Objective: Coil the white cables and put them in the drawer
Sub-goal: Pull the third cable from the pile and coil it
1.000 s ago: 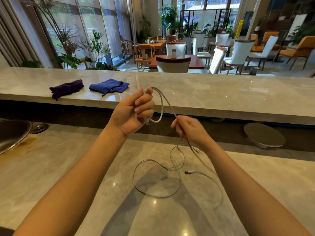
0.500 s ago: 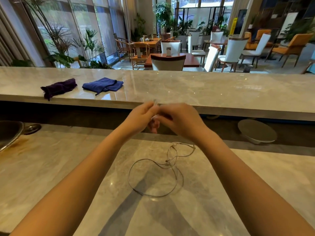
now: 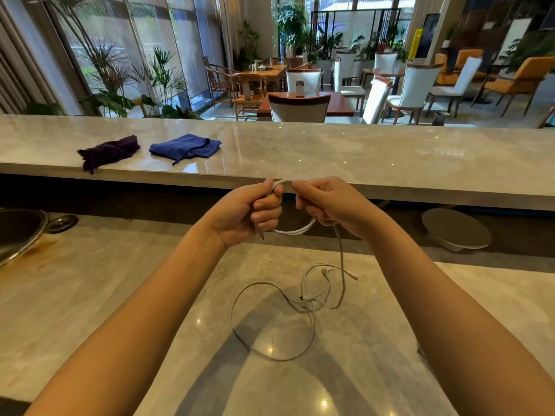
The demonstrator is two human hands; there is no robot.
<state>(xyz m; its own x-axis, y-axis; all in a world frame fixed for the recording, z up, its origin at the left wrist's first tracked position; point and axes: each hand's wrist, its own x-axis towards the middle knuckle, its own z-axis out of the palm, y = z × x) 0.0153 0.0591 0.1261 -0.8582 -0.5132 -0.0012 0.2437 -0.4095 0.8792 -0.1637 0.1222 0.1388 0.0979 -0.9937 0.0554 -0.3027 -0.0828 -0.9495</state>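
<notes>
Both hands are raised over the marble counter (image 3: 120, 295) with a small coil of white cable (image 3: 295, 231) between them. My left hand (image 3: 249, 213) grips one side of the coil in curled fingers. My right hand (image 3: 326, 202) pinches the other side. A free strand hangs from the right hand down to the counter. There, more white cable (image 3: 270, 325) lies in a loose loop and tangle, with connector ends showing. No drawer is in view.
A higher marble ledge (image 3: 360, 154) runs across behind my hands, carrying a purple cloth (image 3: 108, 151) and a blue cloth (image 3: 186, 147). A dark metal basin (image 3: 15, 232) sits at the left edge. A round metal dish (image 3: 455, 232) rests at the right. Dining chairs stand beyond.
My right hand swung up from low on the strand to meet my left hand, adding a turn to the coil. The cable on the counter was drawn in, leaving a shorter hanging strand.
</notes>
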